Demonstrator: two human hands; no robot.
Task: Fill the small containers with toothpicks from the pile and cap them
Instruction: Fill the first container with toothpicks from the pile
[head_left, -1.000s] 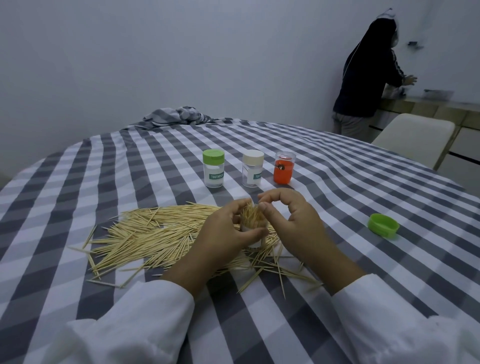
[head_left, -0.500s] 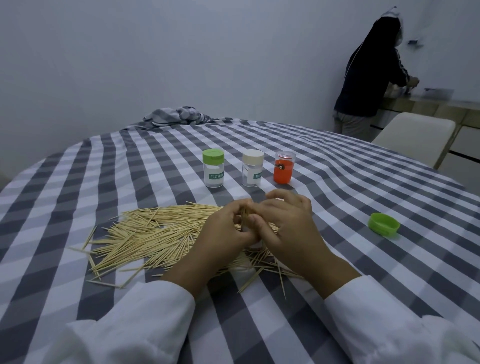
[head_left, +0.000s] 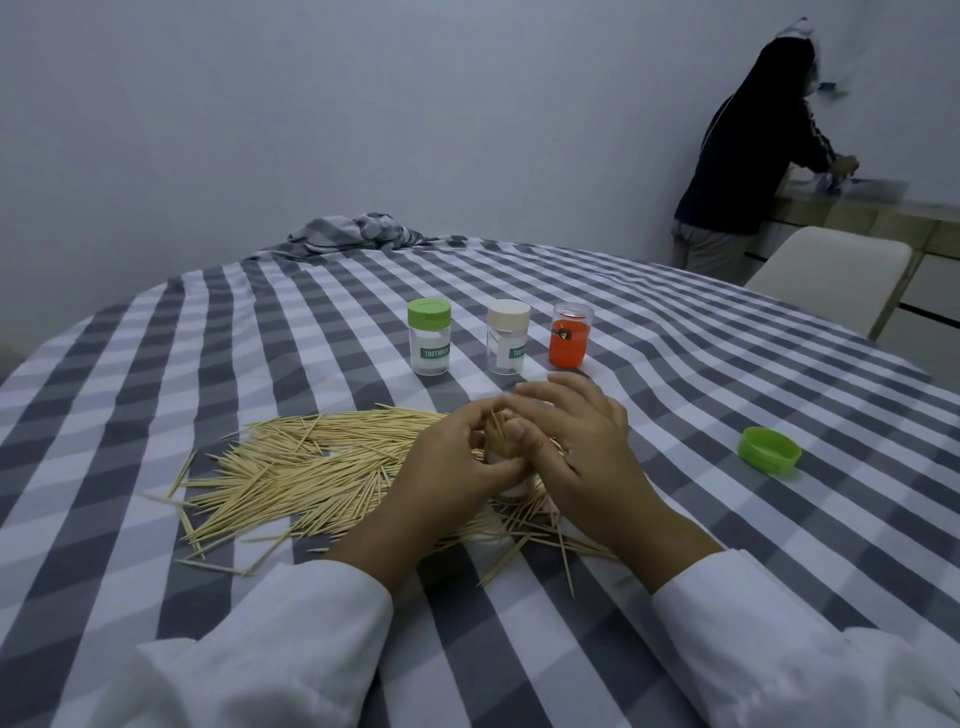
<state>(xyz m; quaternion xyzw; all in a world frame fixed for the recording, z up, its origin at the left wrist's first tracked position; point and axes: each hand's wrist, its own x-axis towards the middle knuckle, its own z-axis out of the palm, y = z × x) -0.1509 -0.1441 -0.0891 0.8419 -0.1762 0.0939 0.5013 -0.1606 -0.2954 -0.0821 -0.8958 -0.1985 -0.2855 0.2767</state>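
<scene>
A small clear container (head_left: 511, 486) stands in the toothpick pile (head_left: 306, 467), stuffed with a bundle of upright toothpicks (head_left: 500, 435). My left hand (head_left: 447, 467) grips the container from the left. My right hand (head_left: 576, 441) covers it from the right, with the thumb pressed against the bundle and the fingers arched over the top. Most of the container is hidden by both hands. A loose green cap (head_left: 770, 451) lies on the cloth to the right.
Three capped containers stand behind the hands: a green-lidded one (head_left: 429, 336), a cream-lidded one (head_left: 507, 336) and an orange one (head_left: 570, 335). The table carries a grey checked cloth (head_left: 156, 364). A person (head_left: 748, 156) stands at a counter at the far right, near a chair (head_left: 831, 270).
My right hand has closed in over the top of the toothpick bundle, which stood open between thumb and fingers a second ago. My left hand has kept its grip.
</scene>
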